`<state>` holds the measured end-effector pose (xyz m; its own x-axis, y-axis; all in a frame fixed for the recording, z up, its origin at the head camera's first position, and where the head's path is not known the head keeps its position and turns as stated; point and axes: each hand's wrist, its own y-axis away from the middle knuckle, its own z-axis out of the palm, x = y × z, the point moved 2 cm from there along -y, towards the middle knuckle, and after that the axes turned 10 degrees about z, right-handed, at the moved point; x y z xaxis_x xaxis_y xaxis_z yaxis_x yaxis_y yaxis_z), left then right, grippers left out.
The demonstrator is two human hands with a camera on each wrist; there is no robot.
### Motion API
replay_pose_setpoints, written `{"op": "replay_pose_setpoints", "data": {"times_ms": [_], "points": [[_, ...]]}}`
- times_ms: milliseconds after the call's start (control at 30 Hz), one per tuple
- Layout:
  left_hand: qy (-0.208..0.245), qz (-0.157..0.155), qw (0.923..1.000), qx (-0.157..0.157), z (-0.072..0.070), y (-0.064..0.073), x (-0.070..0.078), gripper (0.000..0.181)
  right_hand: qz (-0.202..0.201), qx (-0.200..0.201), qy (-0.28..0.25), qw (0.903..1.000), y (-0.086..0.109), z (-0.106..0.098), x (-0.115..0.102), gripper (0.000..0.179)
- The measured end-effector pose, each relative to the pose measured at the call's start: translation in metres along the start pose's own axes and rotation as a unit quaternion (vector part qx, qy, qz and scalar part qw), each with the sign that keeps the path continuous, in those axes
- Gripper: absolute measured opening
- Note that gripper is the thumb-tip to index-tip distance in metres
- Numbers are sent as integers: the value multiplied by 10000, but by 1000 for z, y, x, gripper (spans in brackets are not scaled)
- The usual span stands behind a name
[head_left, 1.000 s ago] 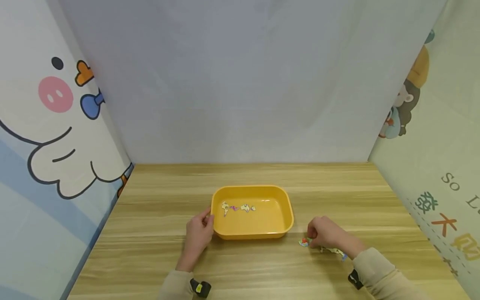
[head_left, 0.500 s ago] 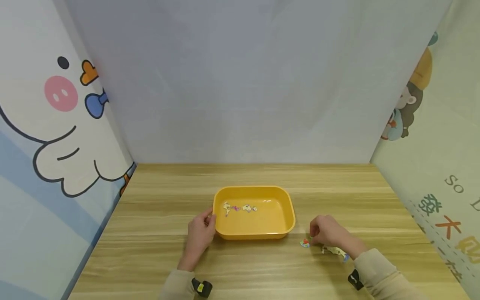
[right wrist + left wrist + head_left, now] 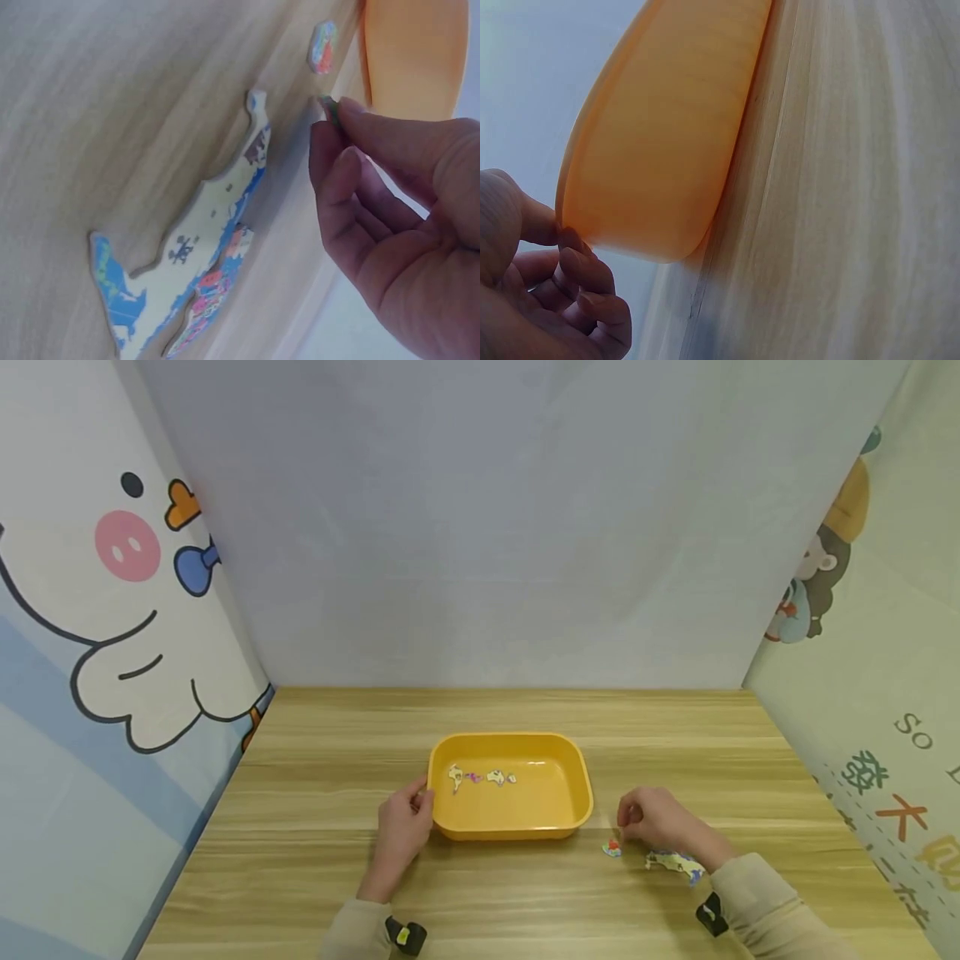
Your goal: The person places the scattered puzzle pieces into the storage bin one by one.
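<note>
In the head view, my left hand (image 3: 403, 827) is at the left side of a yellow plastic tray (image 3: 517, 835). The left wrist view has its thumb and forefinger pinching the tray's rim (image 3: 565, 169). My right hand (image 3: 658, 821), right of the tray and close over the table, pinches a small green puzzle piece (image 3: 331, 109) between thumb and fingertip, mostly hidden by them. Just beyond those fingers lies a small red, white and blue piece (image 3: 322, 49). A long cream and blue puzzle piece (image 3: 199, 232) rests nearer the wrist, alongside a multicoloured one (image 3: 217, 289).
Inside the tray, toward its left, several small pieces (image 3: 495, 777) lie in a row. The wood-grain table (image 3: 322, 727) ends at a grey curtain (image 3: 487, 527), with printed cartoon sheets on both sides.
My right hand has risen slightly, drawing a little away from the small red piece and uncovering more of the long one. My left hand stays on the tray; the view has shifted slightly.
</note>
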<state>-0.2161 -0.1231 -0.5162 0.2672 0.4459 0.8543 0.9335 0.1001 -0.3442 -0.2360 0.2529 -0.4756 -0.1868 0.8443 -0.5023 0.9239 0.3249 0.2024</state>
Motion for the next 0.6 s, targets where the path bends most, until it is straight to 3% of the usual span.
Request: {"op": "replay_pose_setpoints", "data": {"times_ms": [333,600], "points": [[-14,24,10000,26,1,0,-1,29,265,342,-108,9990,-11,-13,-10,9],[1,101,9999,-5,1,-1,-3,29,-103,1017,-155,9946,-30,-32,-29,6]]}}
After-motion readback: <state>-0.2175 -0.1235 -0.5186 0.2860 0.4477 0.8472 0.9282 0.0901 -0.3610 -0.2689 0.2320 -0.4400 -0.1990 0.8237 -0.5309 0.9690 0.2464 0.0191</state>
